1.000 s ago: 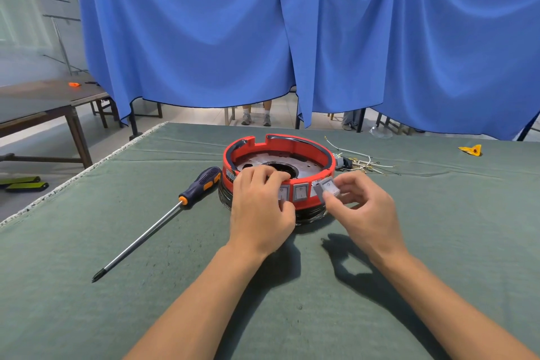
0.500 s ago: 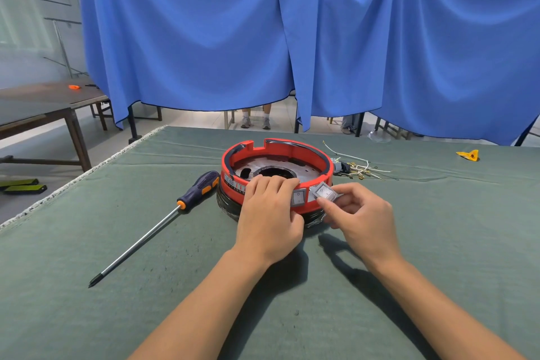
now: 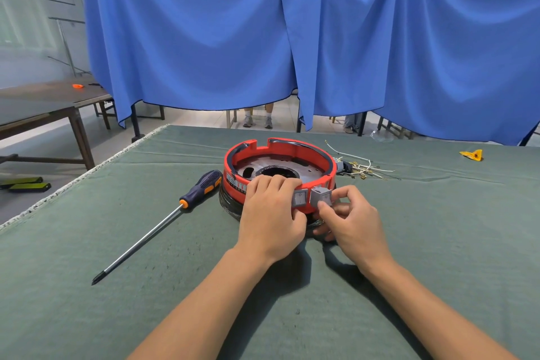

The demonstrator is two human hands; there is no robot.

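Right grip (image 3: pixel 353 222) pinches switch (image 3: pixel 321 197), green tablecloth (image 3: pixel 438 242)

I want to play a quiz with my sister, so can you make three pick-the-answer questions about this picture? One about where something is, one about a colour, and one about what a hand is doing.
1. Where does the screwdriver lie, compared with the red ring?
A) inside it
B) to its left, on the green cloth
C) on top of its rim

2. What colour is the curtain hanging at the back?
A) yellow
B) white
C) blue

3. What is the right hand doing?
A) pinching a grey switch at the ring's front
B) lying flat
C) holding the screwdriver

Answers:
1 B: its whole length rests on the cloth, left of the ring.
2 C: blue folds fill the back of the picture.
3 A: its fingers close on the switch.
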